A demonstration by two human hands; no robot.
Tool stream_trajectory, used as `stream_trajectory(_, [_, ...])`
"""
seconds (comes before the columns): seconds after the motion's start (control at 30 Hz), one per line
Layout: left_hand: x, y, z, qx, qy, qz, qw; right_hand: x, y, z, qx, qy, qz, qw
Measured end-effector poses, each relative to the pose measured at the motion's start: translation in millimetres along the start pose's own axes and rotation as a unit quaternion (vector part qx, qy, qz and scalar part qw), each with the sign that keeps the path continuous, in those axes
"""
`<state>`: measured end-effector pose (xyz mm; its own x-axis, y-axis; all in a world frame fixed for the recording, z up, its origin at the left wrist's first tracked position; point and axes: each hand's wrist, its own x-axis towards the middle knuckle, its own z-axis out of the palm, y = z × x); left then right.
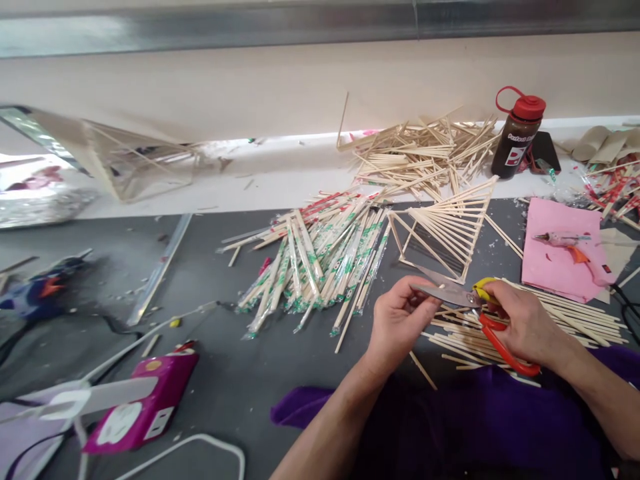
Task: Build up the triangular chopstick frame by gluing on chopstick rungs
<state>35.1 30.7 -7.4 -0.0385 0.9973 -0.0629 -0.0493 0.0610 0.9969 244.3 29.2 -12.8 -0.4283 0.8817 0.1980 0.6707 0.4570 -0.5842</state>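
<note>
My right hand (525,320) grips scissors (493,327) with one yellow and one orange-red handle, their blades parted and pointing left. Close to the blades, my left hand (400,320) is closed in a pinch on a thin wooden chopstick (442,287); only a small pale end shows, the rest hidden by the fingers. Loose bare chopsticks (465,343) lie under and beside my right hand. Just beyond the blades stands a framework of joined chopsticks (443,230), fanned like a twisted surface.
Wrapped chopsticks (320,260) cover the middle of the grey table. Behind are a heap of bare chopsticks (425,157) and a dark red-capped bottle (519,137). A glue gun (575,250) rests on pink paper (545,267). A blue glue gun (37,293), magenta box (150,397) and cables lie left.
</note>
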Motion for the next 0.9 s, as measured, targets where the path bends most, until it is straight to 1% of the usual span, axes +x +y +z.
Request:
stream_trajectory(0.13, [0, -5, 0.3, 0.019, 0.013, 0.005, 1.000, 0, 1, 0, -0.009, 0.005, -0.009, 1.000])
stream_trajectory(0.23, [-2, -8, -1.3, 0.042, 0.015, 0.032, 0.998, 0, -1, -1, -0.014, 0.003, 0.001, 1.000])
stream_trajectory(0.33, [-4, -9, -2.6, 0.070, 0.026, 0.064, 0.995, 0, -3, -3, -0.021, -0.014, 0.016, 1.000])
stream_trajectory(0.43, [-4, -11, -2.4, 0.098, 0.029, 0.089, 0.991, -1, -3, -4, -0.030, -0.023, 0.008, 0.999])
stream_trajectory(0.57, [-4, -12, -1.0, 0.121, 0.017, 0.109, 0.987, 0, -3, -5, -0.011, -0.029, -0.003, 1.000])
stream_trajectory(0.73, [-5, -7, -1.1, 0.135, -0.011, 0.123, 0.983, 2, -4, -7, 0.010, -0.026, -0.020, 0.999])
stream_trajectory(0.9, [-7, -7, -1.4, 0.150, -0.011, 0.127, 0.980, 3, -4, -9, 0.020, -0.041, -0.019, 0.999])
